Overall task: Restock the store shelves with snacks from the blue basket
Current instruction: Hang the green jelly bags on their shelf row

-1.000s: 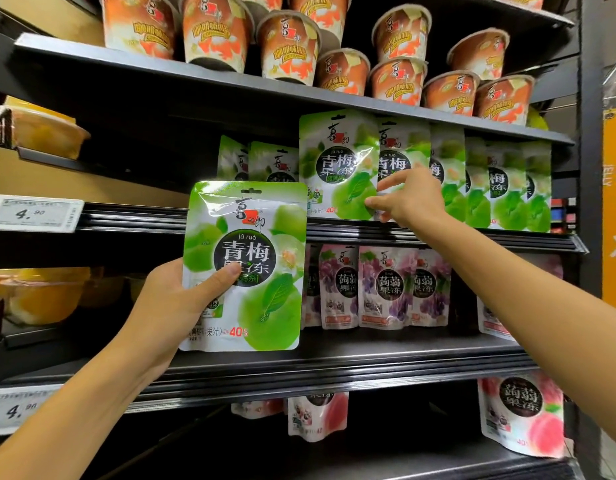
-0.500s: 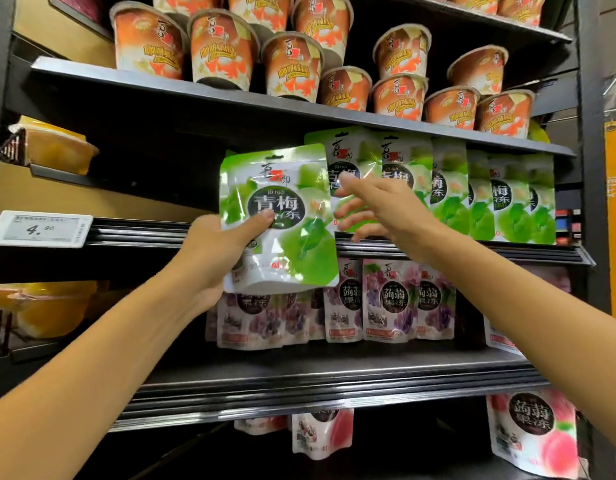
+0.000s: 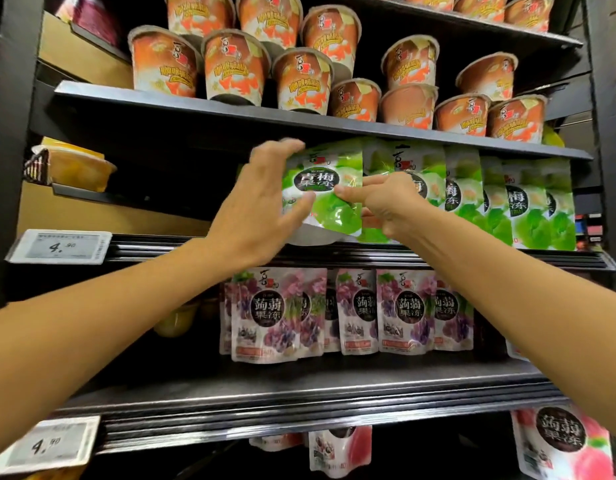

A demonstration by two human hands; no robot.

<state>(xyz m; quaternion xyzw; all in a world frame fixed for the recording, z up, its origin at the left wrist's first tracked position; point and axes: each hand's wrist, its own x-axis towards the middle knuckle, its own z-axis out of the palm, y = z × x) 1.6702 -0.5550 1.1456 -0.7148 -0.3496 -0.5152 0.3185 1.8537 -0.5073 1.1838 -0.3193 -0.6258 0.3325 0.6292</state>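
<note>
**Placing a pouch at the left end of its row.** The left hand (image 3: pixel 258 209) grips the green pouch (image 3: pixel 334 216) from its left side: the fingers (image 3: pixel 282 148) curl over the top corner and the thumb presses on the front, which keeps the soft pack upright with its label facing out. The right hand (image 3: pixel 393 206) meets the pouch from the opposite side. Its curled fingers appear to pinch the right edge, probably to steady the pack and square it against its neighbours. Just right of these fingers stands the row of matching green pouches (image 3: pixel 528 209), so the held pack joins its own kind. Below both hands runs the front lip of the middle shelf (image 3: pixel 472 259). The pouch's base sits at or just above this lip, and contact cannot be confirmed. Above the fingers, the upper shelf (image 3: pixel 195 105) leaves little headroom, hence the low, frontal entry. The blue basket is out of view. Release seems the likely next step once the pack stands unaided.
</note>
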